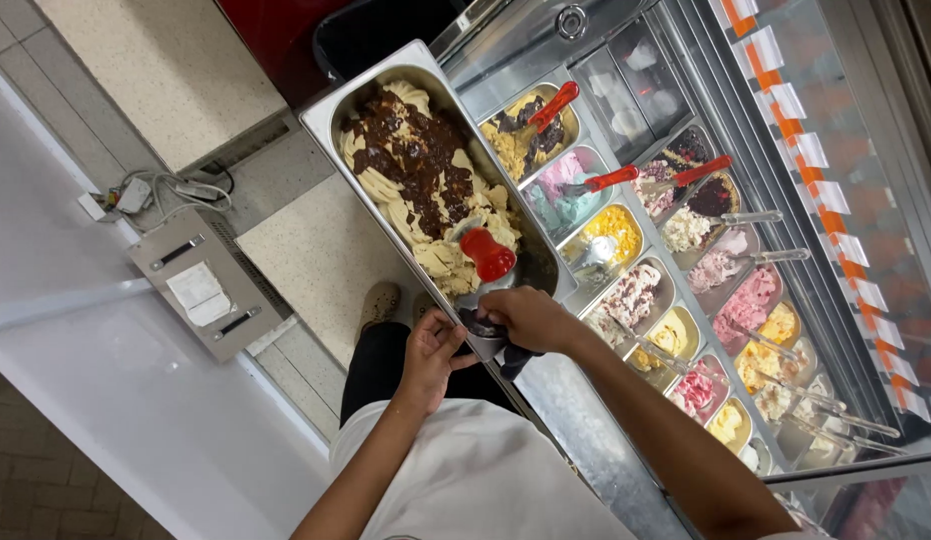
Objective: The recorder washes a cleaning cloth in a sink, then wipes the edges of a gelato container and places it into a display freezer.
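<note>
Hands grip the near end of a long steel gelato pan (326, 120), held out over the floor beside the display freezer (686, 260). The left hand (433, 355) curls under the rim; the right hand (529, 318) closes over the edge by a red-handled scoop (486, 255). Heaped with pale gelato (406, 205) and chocolate sauce, the pan looks heavy, rigid, probably cold and slick; both rims offer the surest hold.
</note>
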